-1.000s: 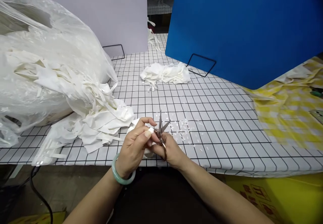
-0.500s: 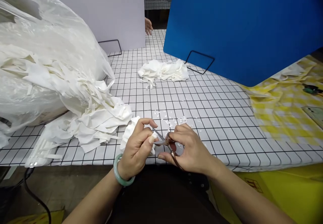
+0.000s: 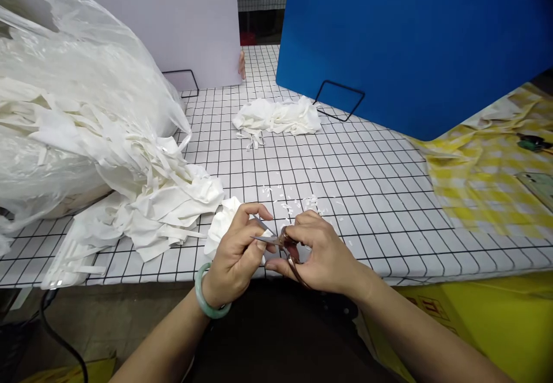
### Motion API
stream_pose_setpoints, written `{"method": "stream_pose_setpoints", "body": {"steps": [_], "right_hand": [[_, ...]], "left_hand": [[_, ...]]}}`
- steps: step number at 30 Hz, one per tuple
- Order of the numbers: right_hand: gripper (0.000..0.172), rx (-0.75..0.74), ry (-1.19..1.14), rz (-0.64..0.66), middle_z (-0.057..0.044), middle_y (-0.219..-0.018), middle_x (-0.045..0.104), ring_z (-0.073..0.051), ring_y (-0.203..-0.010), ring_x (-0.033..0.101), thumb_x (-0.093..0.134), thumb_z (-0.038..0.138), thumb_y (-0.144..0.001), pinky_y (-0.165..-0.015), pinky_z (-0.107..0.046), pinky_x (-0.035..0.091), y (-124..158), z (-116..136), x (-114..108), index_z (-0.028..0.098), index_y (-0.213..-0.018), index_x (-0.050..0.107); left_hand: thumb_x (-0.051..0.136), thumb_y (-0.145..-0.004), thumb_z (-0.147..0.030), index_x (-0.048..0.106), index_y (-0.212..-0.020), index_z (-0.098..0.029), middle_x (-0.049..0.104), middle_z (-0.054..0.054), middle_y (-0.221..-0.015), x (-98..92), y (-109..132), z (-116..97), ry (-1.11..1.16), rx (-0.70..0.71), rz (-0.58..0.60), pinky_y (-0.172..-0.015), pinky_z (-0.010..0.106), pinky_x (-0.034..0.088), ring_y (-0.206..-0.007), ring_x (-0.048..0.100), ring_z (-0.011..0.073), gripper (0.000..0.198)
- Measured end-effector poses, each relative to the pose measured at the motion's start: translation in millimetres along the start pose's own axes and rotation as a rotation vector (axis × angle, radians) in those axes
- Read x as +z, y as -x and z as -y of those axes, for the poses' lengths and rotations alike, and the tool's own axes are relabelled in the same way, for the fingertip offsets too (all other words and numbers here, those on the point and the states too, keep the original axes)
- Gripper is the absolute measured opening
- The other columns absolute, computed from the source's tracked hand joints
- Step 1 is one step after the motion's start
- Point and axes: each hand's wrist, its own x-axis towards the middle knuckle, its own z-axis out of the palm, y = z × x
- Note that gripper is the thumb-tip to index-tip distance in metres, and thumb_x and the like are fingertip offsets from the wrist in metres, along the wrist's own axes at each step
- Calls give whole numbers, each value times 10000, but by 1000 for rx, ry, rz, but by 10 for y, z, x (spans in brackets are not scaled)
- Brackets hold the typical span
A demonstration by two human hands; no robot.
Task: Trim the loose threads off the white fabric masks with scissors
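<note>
Here, left hand (image 3: pixel 238 249) pinching one cloth (image 3: pixel 220 228), right hand (image 3: pixel 324 253) gripping one pair of scissors (image 3: pixel 283 238)

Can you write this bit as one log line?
left hand: pinching white cloth | right hand: holding open scissors | tabletop: white scraps scattered

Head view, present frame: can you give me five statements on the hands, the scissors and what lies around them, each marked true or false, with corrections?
1. The right hand holds the scissors, while the left hand pinches white fabric. True.
2. The scissor blades are closed together. False: they stand apart.
3. The green bangle circles the right wrist. False: it circles the left.
4. Small white clippings lie scattered on the grid-patterned tablecloth. True.
5. The yellow checked cloth lies at the left side of the view. False: it lies at the right side.
</note>
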Motion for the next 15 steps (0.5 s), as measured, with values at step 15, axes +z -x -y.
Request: {"method": "stream_pose_setpoints", "body": {"steps": [15], "right_hand": [[619, 242, 102, -256, 17, -464, 447, -114, -494, 396, 695, 645, -812, -574, -296, 368, 336, -289, 63, 196, -481, 426]], "left_hand": [[442, -1032, -238, 657, -821, -184, 599, 79, -770, 298, -218, 199, 73, -29, 159, -961, 359, 450, -1143, 475, 239, 306]]}}
